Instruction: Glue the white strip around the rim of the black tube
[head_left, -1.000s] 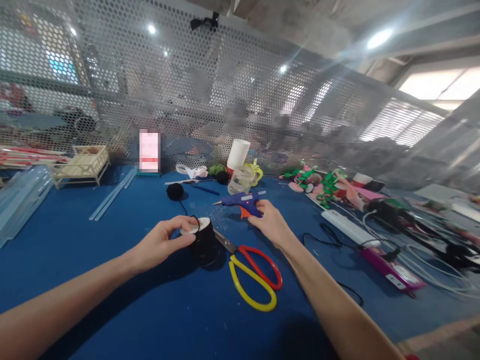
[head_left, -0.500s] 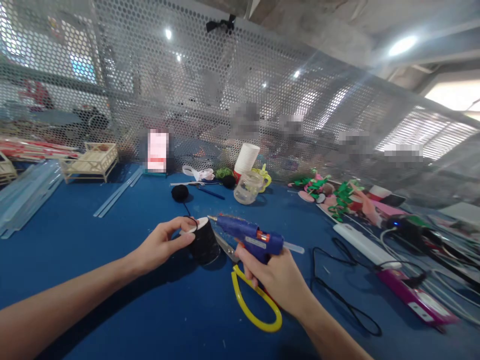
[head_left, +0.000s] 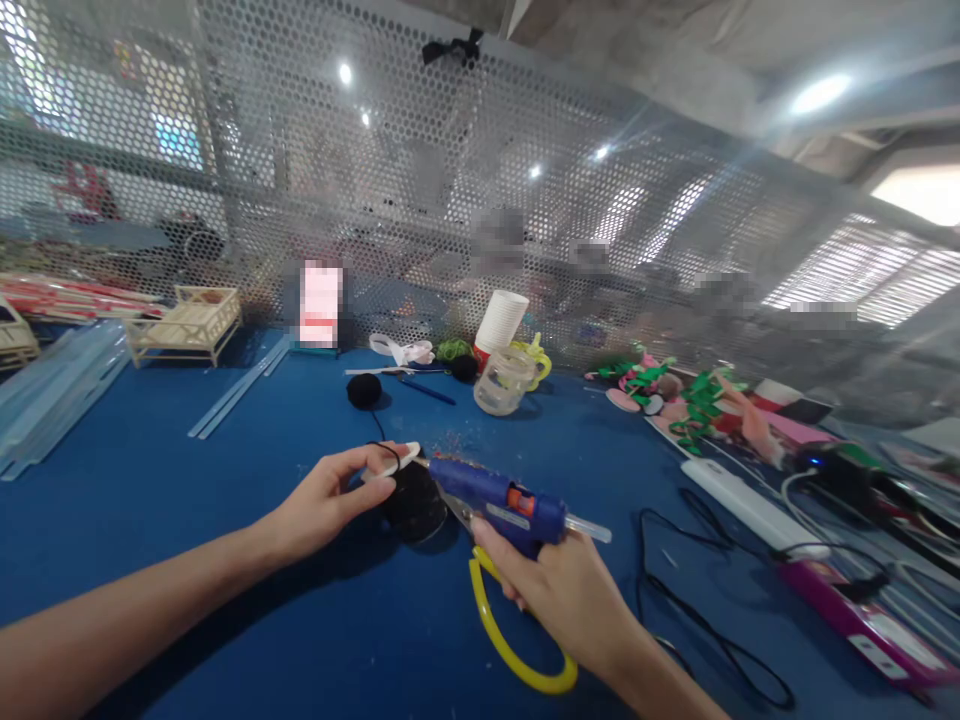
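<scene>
My left hand (head_left: 349,492) is closed on a small cup (head_left: 417,505) wrapped in black yarn, its white end (head_left: 405,459) facing up and tilted. A strand of yarn runs from it to a black yarn ball (head_left: 364,391) on the table. In my right hand (head_left: 559,580) is a blue glue gun (head_left: 480,487), its nozzle pointing left at the cup just below the white edge. Whether the nozzle touches cannot be made out. Scissors with yellow handles (head_left: 517,668) are also at my right hand, under the gun, with the blades partly hidden.
Beyond my hands stand a clear jar (head_left: 502,382) and stacked paper cups (head_left: 501,320). A phone (head_left: 321,305) leans against the perforated metal screen (head_left: 420,150). At right lie a black cable (head_left: 697,610), a purple power strip (head_left: 862,625) and craft pieces. Glue sticks (head_left: 64,400) lie left.
The cup has tipped, so its white end shows as a thinner strip. The glue gun's nozzle now sits lower against the cup's side. The view has shifted slightly.
</scene>
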